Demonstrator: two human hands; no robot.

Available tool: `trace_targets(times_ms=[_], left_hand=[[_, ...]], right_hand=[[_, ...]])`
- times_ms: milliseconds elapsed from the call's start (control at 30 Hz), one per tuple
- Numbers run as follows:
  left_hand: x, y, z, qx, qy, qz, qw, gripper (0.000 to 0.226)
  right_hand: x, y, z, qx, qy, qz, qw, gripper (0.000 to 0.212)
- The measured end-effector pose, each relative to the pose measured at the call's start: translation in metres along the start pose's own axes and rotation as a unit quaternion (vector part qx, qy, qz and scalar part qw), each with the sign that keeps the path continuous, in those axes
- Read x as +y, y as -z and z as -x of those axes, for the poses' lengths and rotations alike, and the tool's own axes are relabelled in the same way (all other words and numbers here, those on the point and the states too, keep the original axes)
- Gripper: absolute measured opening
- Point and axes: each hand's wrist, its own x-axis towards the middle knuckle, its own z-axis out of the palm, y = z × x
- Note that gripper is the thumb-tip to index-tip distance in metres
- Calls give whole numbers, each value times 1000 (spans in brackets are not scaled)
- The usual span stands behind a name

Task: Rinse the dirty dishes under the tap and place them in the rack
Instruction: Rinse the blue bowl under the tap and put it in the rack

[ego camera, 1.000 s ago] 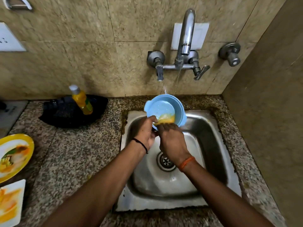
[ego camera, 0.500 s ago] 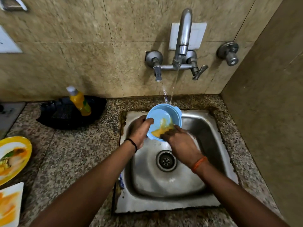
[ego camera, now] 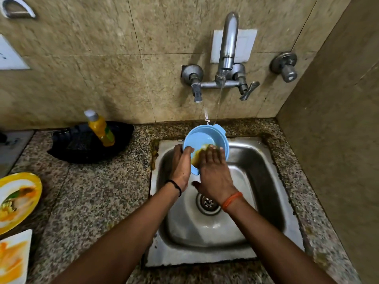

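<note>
A light blue bowl (ego camera: 202, 138) is tilted over the back of the steel sink (ego camera: 264, 181), with yellow-brown food smeared inside near its lower rim. My left hand (ego camera: 181, 165) grips the bowl's left edge. My right hand (ego camera: 214, 171) lies flat with its fingers inside the bowl on the smear. A thin stream of water runs from the tap (ego camera: 228, 44) and lands at the bowl's far rim. A dirty yellow plate (ego camera: 30, 185) and a dirty white plate (ego camera: 15, 257) sit on the counter at the far left.
A black rack or tray (ego camera: 82, 144) sits on the granite counter left of the sink, with a yellow soap bottle (ego camera: 100, 128) standing on it. The drain (ego camera: 208, 202) lies below my wrists. A tiled wall closes off the right side.
The bowl has tipped more upright and shifted slightly back toward the tap. My right hand has opened flat and slid up into the bowl over the smear.
</note>
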Motion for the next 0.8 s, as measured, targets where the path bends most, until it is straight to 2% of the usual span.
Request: trace_targets(times_ms=[67,133,167,200,267,333,367,400,467,533,633,700,733,800], left_hand=[[-2,4,-4,-6,6,-7,1000,22],[-1,11,-4,-25,21,13,999,14],[-1,14,-5,-43,34,25,998,12],[-2,16,-4,-66,55,35,996,14],[-3,14,-1,-105,111,52,987,21],[-5,7,2,-119,146,65,980,25],[-6,4,1,-120,154,74,978,27],[-6,1,1,-121,154,85,977,29],[-2,-1,0,-124,155,92,976,31],[0,1,-6,-121,171,95,973,32],[4,-1,-16,-119,204,94,967,37],[10,-14,-16,-125,212,83,966,45],[13,-22,-15,-127,214,85,965,47],[19,-36,-15,-115,216,107,964,47]], right_hand=[[0,2,-2,11,76,-74,994,100],[10,4,-1,4,152,-182,972,93],[16,4,1,1,174,-194,965,86],[21,3,0,15,180,-160,971,80],[22,5,-6,27,121,-32,992,82],[12,11,-10,-36,20,56,998,92],[5,13,-12,-52,5,61,997,92],[1,15,-13,-46,23,42,998,88],[2,14,-13,-1,113,-31,993,74],[15,15,-11,26,156,-37,987,56],[36,21,-7,36,93,83,992,40],[41,30,-7,-6,16,137,990,39],[41,35,-8,-23,-9,141,990,39],[35,44,-13,-31,-5,100,995,40]])
